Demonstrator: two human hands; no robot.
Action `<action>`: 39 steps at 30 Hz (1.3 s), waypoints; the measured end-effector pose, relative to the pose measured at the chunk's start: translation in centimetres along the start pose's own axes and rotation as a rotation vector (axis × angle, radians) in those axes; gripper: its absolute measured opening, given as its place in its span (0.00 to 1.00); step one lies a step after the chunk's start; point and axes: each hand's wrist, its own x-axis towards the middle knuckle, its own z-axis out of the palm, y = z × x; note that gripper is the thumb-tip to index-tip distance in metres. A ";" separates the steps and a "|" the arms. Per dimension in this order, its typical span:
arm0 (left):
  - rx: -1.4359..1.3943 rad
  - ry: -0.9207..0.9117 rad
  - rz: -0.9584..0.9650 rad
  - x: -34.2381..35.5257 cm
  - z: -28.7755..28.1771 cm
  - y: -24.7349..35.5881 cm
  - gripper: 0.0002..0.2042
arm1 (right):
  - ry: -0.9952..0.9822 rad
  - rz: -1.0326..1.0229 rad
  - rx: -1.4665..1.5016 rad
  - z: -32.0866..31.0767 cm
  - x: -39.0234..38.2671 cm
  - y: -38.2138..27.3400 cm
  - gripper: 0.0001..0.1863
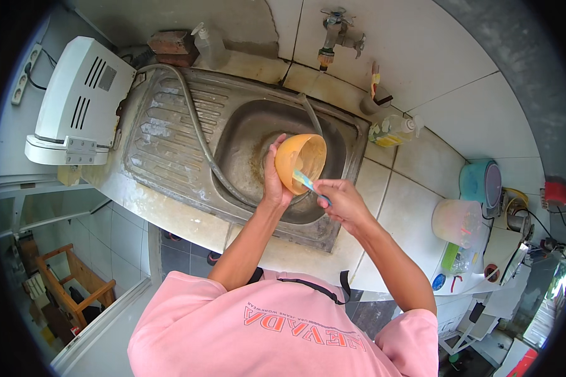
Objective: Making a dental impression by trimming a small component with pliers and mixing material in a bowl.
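An orange bowl (288, 156) is tilted over the sink, its opening turned to the right. My left hand (274, 178) is wrapped round its left side and underside. In my right hand (344, 202) is a blue-handled utensil (305, 180), pinched between thumb and fingers. Its pale, flat tip reaches into the bowl near the lower rim; whether it is a spatula or a brush is hard to tell. Pale residue coats part of the bowl's inside. Below the bowl lies the steel sink basin (236, 141), stained brown at the bottom.
A grey hose (201, 135) curves across the drainboard (163, 151) into the basin. Above is a wall tap (329, 47). A pump bottle (393, 130) and a cup (374, 100) stand right of the sink. A white appliance (75, 100) sits left; plastic tubs (454, 223) sit far right.
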 end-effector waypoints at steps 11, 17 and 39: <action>0.363 -0.284 -0.479 -2.7 1.4 3.8 0.33 | -0.044 -1.131 -2.007 -1.0 -8.4 -6.8 0.18; 0.351 -0.396 -0.686 -4.9 3.2 4.6 0.29 | 0.147 -1.128 -2.117 -3.0 -7.7 -8.6 0.03; 0.159 -0.366 -0.405 -6.9 3.0 1.7 0.37 | 0.451 -0.783 -1.642 -1.2 -11.8 0.6 0.21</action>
